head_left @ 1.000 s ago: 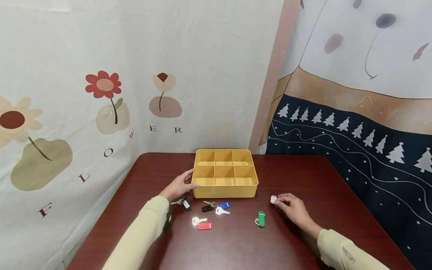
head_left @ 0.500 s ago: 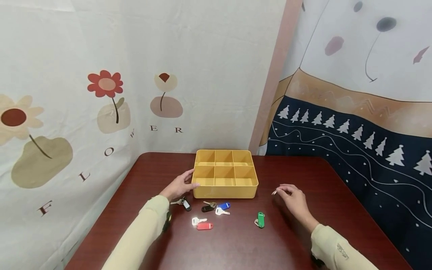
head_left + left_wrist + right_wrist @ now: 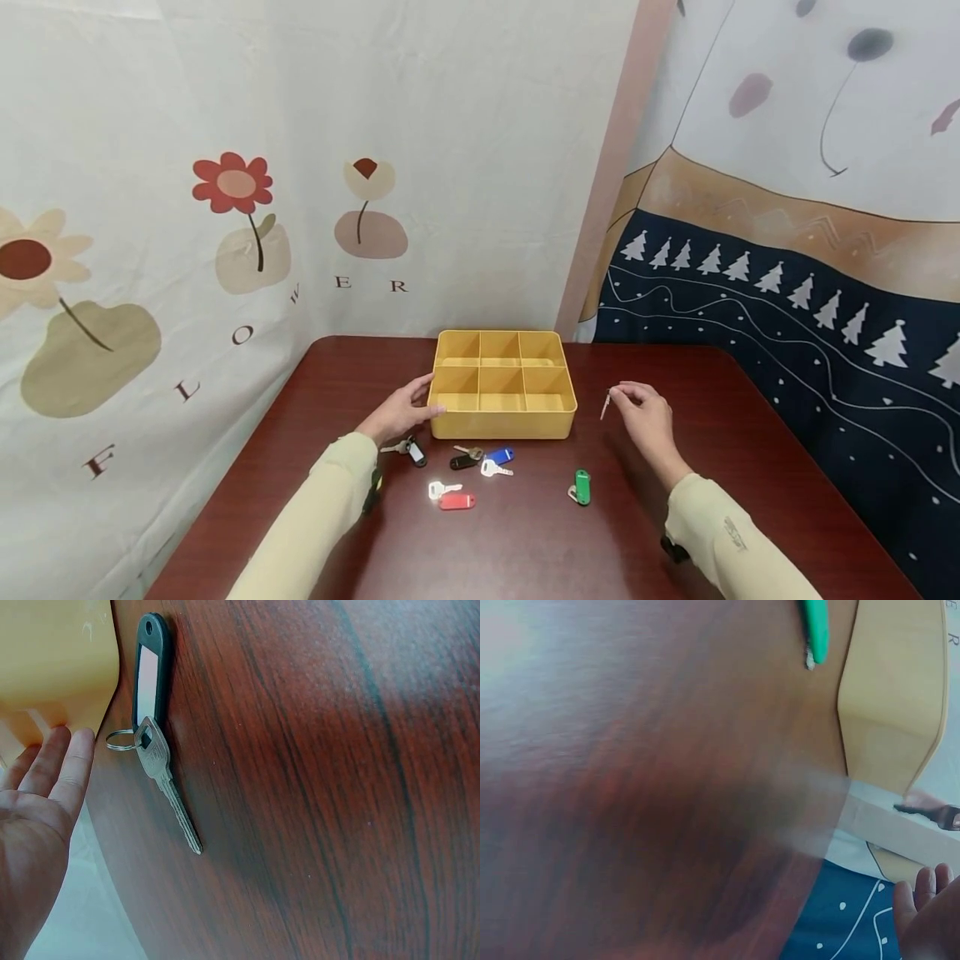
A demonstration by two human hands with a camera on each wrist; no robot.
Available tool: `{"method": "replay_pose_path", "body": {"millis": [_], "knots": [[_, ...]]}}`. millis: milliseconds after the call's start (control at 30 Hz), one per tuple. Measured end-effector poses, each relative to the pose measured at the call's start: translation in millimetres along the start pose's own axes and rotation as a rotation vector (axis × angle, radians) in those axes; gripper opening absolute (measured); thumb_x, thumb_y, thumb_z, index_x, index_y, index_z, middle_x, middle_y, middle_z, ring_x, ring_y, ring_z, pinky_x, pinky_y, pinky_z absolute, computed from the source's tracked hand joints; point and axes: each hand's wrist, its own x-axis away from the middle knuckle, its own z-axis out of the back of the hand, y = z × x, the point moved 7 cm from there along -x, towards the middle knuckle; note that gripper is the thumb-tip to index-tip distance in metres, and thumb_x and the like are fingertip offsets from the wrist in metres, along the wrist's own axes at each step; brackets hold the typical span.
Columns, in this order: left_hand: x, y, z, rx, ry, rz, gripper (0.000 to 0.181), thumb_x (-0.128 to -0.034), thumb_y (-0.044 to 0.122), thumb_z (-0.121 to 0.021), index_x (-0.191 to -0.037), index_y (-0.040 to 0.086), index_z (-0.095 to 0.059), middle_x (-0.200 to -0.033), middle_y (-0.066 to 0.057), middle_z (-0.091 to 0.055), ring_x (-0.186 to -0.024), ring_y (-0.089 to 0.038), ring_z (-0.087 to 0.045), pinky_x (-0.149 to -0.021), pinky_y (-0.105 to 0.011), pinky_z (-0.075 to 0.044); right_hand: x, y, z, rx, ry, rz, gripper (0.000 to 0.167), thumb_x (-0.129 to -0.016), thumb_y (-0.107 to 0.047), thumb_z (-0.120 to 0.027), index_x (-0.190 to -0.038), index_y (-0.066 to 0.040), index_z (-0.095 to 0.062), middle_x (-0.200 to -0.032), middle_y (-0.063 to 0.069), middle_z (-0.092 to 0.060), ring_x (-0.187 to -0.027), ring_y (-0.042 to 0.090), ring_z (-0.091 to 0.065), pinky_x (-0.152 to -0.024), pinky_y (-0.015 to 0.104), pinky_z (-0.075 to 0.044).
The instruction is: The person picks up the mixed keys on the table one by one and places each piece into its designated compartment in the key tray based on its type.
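My left hand (image 3: 401,412) is against the left side of the yellow compartment box (image 3: 498,425), its thumb at the front corner. The left wrist view shows its straight fingers (image 3: 54,769) touching the box wall, beside a black-tagged key (image 3: 156,750). To the right of the box, my right hand (image 3: 648,421) pinches a small key (image 3: 605,406), which hangs above the table. At the edge of the right wrist view are that hand (image 3: 930,911) and a dark, blurred part of the held item (image 3: 930,814).
Before the box lie a black-tagged key (image 3: 416,452), another black tag (image 3: 463,462), a blue tag (image 3: 498,457), a red tag (image 3: 457,502) and a green tag (image 3: 582,487), with keys. Printed cloths (image 3: 480,167) hang behind the brown table (image 3: 517,550).
My right hand has risen and moved away from me with the key, whose blade now hangs below the fingers. My left hand stays at the box.
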Motion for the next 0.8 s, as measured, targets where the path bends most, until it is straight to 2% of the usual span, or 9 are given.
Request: {"method": "replay_pose_path", "body": {"millis": [267, 433, 567, 800], "knots": [[0.2, 1.7, 0.0, -0.001, -0.004, -0.036, 0.079, -0.0933, 0.012, -0.071, -0.155, -0.003, -0.023, -0.152, -0.029, -0.035, -0.133, -0.042, -0.044, -0.1, -0.045, -0.047, -17.3, -13.0, -10.2, -0.006, -0.01, -0.009, 0.028, -0.097, -0.025, -0.066, -0.11, -0.002, -0.074, -0.123, 0.016, -0.064, -0.117, 0.031, -0.056, -0.101, 0.048, -0.043], [-0.3, 1.9, 0.4, -0.008, 0.006, -0.033, 0.079, -0.0929, 0.013, -0.072, -0.155, -0.001, -0.025, -0.153, -0.029, -0.034, -0.135, -0.041, -0.042, -0.101, -0.044, -0.047, -27.9, -27.6, -17.1, -0.029, -0.02, -0.003, 0.025, -0.097, -0.024, -0.065, -0.104, -0.003, -0.076, -0.121, 0.015, -0.065, -0.117, 0.03, -0.054, -0.102, 0.048, -0.041], [-1.1, 3.9, 1.2, -0.037, 0.005, -0.052, 0.078, -0.0933, 0.015, -0.071, -0.155, -0.001, -0.025, -0.153, -0.03, -0.032, -0.138, -0.041, -0.038, -0.103, -0.046, -0.044, -35.9, -40.6, -23.0, -0.058, -0.031, -0.002, 0.026, -0.098, -0.026, -0.064, -0.1, -0.003, -0.076, -0.117, 0.014, -0.065, -0.116, 0.028, -0.053, -0.101, 0.047, -0.041], [-0.7, 0.9, 1.5, -0.032, 0.018, -0.026, 0.079, -0.0929, 0.015, -0.072, -0.155, -0.001, -0.026, -0.152, -0.027, -0.037, -0.138, -0.04, -0.038, -0.104, -0.047, -0.043, -45.1, -54.2, -39.0, -0.081, -0.047, -0.017, 0.026, -0.098, -0.026, -0.064, -0.105, -0.004, -0.075, -0.12, 0.014, -0.064, -0.116, 0.028, -0.054, -0.1, 0.047, -0.043]]}}
